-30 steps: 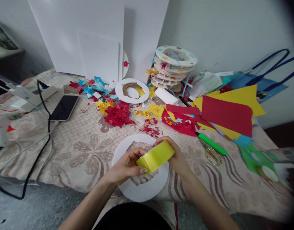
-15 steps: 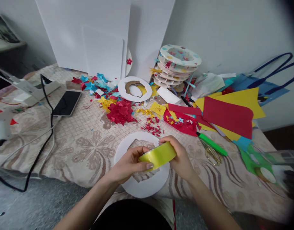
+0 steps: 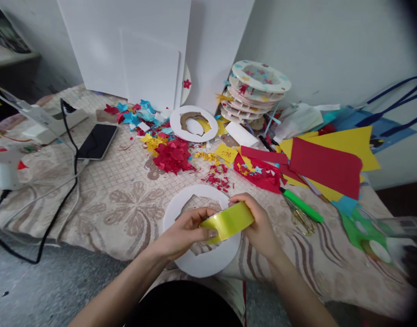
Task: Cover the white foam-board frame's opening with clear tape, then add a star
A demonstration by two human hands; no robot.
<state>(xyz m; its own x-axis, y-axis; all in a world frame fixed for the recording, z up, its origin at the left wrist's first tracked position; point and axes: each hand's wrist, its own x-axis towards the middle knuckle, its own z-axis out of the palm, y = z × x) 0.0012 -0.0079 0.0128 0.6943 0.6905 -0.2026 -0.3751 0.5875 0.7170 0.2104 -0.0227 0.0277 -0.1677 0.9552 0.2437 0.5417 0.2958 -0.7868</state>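
Both my hands hold a yellow roll of tape [image 3: 228,222] just above a white ring-shaped board [image 3: 176,209] with a cut-out middle. My left hand [image 3: 181,234] grips the roll's left end, thumb pressed on its outer face. My right hand [image 3: 259,222] wraps around the right end from behind, fingers curled over the top edge. The roll is tilted, right side higher.
Piles of red [image 3: 172,156], yellow and blue paper cut-outs lie beyond. A second white ring [image 3: 208,129], a stack of decorated rings [image 3: 259,91], red and yellow sheets [image 3: 326,165], green-handled scissors [image 3: 301,209], a phone [image 3: 97,141] and cables [image 3: 68,181] surround me.
The view has shifted slightly, so everything sits a little further right. My hands keep the same hold on the tape roll, which has tilted a little flatter.
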